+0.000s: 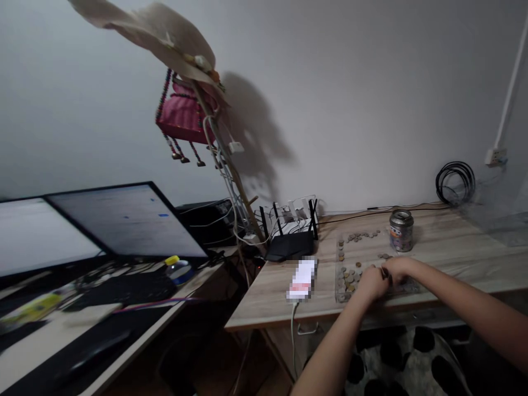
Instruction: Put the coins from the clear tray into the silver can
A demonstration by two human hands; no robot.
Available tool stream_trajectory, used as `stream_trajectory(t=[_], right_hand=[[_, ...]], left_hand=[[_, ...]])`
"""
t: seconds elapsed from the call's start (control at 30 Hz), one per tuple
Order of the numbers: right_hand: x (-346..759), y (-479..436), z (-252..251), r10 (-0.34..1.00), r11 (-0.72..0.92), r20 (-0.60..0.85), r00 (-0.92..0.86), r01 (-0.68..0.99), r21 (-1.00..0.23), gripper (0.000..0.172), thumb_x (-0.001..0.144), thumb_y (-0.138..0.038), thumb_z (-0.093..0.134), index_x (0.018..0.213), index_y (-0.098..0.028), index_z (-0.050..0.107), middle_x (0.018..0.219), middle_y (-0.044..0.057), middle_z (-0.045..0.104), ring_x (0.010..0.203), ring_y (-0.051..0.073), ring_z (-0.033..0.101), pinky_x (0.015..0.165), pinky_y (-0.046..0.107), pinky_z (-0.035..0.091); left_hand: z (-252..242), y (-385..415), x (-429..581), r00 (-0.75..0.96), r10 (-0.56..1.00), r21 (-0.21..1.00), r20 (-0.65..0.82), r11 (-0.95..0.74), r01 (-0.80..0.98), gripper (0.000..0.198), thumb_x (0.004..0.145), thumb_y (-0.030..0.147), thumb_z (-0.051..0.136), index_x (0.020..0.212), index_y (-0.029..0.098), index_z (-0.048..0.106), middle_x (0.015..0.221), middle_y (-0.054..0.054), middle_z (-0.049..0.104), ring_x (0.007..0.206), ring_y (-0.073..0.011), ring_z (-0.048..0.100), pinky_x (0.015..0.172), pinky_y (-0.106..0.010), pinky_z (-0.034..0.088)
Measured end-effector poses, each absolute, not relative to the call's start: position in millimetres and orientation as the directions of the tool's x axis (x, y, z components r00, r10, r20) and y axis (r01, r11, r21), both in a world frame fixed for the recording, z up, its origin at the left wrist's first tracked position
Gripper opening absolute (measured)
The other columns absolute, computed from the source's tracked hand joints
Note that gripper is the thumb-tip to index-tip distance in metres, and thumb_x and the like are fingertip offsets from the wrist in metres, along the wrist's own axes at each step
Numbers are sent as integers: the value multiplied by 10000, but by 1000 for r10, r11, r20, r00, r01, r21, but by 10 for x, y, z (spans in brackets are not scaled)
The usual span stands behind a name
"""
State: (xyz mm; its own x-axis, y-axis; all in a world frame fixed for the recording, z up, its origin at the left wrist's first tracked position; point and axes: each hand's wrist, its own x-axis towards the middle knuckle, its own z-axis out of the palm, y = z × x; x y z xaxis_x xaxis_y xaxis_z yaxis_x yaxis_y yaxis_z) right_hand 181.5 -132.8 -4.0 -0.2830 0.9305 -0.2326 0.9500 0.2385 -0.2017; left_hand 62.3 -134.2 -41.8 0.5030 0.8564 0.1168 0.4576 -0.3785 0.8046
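Note:
My left hand (pixel 373 283) is closed over the front part of the coin spread, its fingers curled inward. Close beside it, my right hand (pixel 396 269) is also closed, fingertips bent down toward the table. A small dark brownish piece shows between the two hands; I cannot tell which one grips it. Silver and brass-coloured coins (pixel 350 276) lie on a clear flat tray or sheet (pixel 337 258) left of my hands. A row of coins (pixel 363 236) lies farther back. Behind my right hand stands a printed can (pixel 401 231) with a silvery top.
A phone (pixel 302 279) with a white cable lies left of the coins on the wooden table (pixel 264 302). Behind it stands a black router (pixel 291 246). Coiled black cable (pixel 455 181) leans against the wall. Monitors (pixel 119 217) and a bottle (pixel 179 270) occupy the left desk.

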Motion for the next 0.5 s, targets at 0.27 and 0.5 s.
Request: stream_trajectory(t=[0.27,0.5], right_hand=[[1762,-1213,39,856,203,-444,-266,962,-185,393,239,-49,736,608,-143,638,648,16,645,657,191,595,690,308,457],[1760,-1012,-104,766,100,-606,-215,971,-218,343,327,-262,777,601,-114,633,600,36,621,584,177,593,572,309,476]], left_hand=[[-271,-1384,595,537,843,397,-6,-491,775,352,746,301,434,1002,146,621,982,-122,604,898,-220,569,808,-300,420],[-304,-1397,586,513,858,391,32,-483,784,363,745,311,434,1001,141,627,976,-143,606,867,-236,583,772,-306,431]])
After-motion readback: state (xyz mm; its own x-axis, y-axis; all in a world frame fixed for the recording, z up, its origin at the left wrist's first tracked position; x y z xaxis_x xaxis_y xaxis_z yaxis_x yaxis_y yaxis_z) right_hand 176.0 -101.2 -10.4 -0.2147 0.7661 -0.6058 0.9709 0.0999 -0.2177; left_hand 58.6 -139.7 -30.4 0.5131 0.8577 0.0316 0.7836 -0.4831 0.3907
